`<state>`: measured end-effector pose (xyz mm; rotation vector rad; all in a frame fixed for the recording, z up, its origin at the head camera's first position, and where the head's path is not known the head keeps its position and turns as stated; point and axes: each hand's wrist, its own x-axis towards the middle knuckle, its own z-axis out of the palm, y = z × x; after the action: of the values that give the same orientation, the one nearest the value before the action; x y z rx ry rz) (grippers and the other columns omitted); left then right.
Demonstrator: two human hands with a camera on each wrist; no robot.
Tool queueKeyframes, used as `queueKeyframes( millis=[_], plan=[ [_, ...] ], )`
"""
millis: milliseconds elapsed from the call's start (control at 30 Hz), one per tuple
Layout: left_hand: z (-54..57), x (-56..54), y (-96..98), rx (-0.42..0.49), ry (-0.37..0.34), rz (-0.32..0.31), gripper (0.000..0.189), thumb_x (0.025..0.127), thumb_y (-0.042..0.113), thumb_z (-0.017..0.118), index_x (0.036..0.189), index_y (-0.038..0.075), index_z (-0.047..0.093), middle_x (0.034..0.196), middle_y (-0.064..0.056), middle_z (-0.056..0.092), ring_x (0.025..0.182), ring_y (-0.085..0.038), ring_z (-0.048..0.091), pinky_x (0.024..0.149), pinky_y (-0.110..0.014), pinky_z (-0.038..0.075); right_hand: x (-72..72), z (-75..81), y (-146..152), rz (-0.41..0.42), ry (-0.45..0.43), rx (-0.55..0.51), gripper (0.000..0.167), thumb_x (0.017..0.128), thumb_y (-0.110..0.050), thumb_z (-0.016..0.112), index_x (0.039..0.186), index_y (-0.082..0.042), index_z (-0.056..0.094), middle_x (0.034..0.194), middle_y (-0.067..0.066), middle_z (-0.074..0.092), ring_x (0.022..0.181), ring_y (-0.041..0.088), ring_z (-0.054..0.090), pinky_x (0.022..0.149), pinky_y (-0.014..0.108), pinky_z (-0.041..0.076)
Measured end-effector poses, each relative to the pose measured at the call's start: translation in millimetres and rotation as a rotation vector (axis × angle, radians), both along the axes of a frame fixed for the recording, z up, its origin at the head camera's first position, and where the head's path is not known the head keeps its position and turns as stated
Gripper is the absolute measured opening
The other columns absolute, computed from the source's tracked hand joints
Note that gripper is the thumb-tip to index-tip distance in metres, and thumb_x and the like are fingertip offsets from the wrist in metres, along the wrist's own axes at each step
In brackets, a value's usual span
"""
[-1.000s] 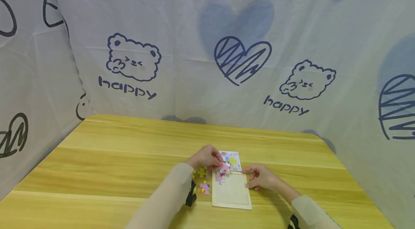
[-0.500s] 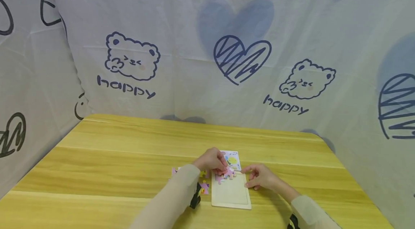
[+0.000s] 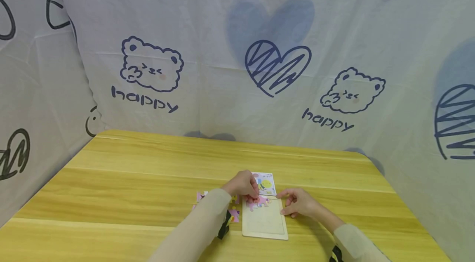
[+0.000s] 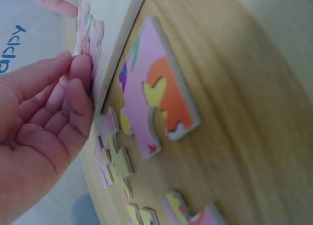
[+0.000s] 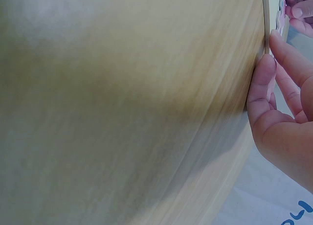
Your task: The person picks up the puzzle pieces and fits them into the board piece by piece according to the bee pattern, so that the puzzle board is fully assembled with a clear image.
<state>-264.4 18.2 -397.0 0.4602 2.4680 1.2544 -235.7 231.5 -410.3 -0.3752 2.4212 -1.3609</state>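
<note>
A pale wooden puzzle tray [image 3: 264,225] lies flat on the table. My left hand [image 3: 243,182] is over its upper left corner, and the thumb and fingers pinch a pink jigsaw piece [image 3: 264,201] there. That piece lies against another pink piece [image 3: 250,206] in the tray; the fingertips partly hide both. In the left wrist view the left hand [image 4: 46,115] reaches the pieces [image 4: 96,44] from the side. My right hand [image 3: 299,203] holds the tray's right edge, thumb on the side and index finger near the top corner, as the right wrist view shows the hand [image 5: 286,95] too.
A printed picture card [image 3: 266,183] lies just behind the tray. Several loose jigsaw pieces lie left of it, including a pink and orange piece [image 4: 156,88] and a yellow piece [image 4: 118,159]. The left sleeve hides some. A patterned cloth [image 3: 222,88] hangs behind the table [image 3: 130,171].
My left hand has moved slightly right and down, bringing its pink jigsaw piece from above the tray down beside the other piece. The right hand has stayed at the tray's edge.
</note>
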Motion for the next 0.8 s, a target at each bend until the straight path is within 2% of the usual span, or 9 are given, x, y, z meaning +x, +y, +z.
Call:
queueKeyframes(
  millis=[233, 367, 533, 667, 800],
  plan=[
    [0.7, -1.1, -1.0, -0.019, 0.045, -0.029, 0.01, 0.072, -0.005, 0.069, 0.067, 0.0, 0.063, 0.056, -0.001, 0.055, 0.044, -0.008, 0.047, 0.042, -0.019, 0.039, -0.2, -0.6, 0.1, 0.0, -0.003, -0.008, 0.042, 0.068, 0.006, 0.071, 0.107, 0.011, 0.054, 0.071, 0.005, 0.048, 0.056, 0.012, 0.046, 0.047, 0.021, 0.044],
    [1.8, -1.3, -3.4, -0.062, 0.059, -0.094, 0.014, 0.068, -0.007, 0.072, 0.075, 0.003, 0.066, 0.062, -0.001, 0.053, 0.046, -0.009, 0.047, 0.041, -0.021, 0.04, -0.6, -0.6, 0.9, 0.001, -0.003, -0.018, 0.042, 0.068, 0.006, 0.071, 0.106, 0.012, 0.054, 0.071, 0.005, 0.048, 0.056, 0.011, 0.046, 0.047, 0.021, 0.044],
    [-0.4, -1.8, -6.2, -0.084, 0.069, -0.178, 0.024, 0.062, -0.007, 0.076, 0.08, 0.005, 0.065, 0.063, 0.0, 0.047, 0.046, -0.008, 0.04, 0.039, -0.018, 0.034, -1.4, -0.6, 1.2, -0.006, -0.018, -0.024, 0.041, 0.069, 0.005, 0.071, 0.106, 0.011, 0.055, 0.07, 0.005, 0.047, 0.056, 0.011, 0.046, 0.047, 0.02, 0.044],
    [-3.5, -2.6, -6.6, -0.084, 0.091, -0.199, 0.028, 0.061, -0.003, 0.079, 0.082, 0.005, 0.062, 0.064, 0.0, 0.046, 0.047, -0.008, 0.039, 0.039, -0.018, 0.033, -1.0, -0.6, 1.3, -0.001, -0.01, -0.019, 0.041, 0.068, 0.005, 0.072, 0.106, 0.01, 0.055, 0.07, 0.005, 0.048, 0.056, 0.012, 0.046, 0.047, 0.021, 0.044],
    [-5.7, -3.4, -5.5, -0.135, 0.144, -0.21, 0.03, 0.06, 0.002, 0.081, 0.082, 0.008, 0.06, 0.067, 0.0, 0.047, 0.054, -0.008, 0.042, 0.045, -0.018, 0.036, -1.0, -0.4, 1.0, -0.002, 0.0, -0.01, 0.042, 0.068, 0.005, 0.072, 0.106, 0.01, 0.056, 0.07, 0.005, 0.048, 0.056, 0.012, 0.046, 0.047, 0.021, 0.044]
  ],
)
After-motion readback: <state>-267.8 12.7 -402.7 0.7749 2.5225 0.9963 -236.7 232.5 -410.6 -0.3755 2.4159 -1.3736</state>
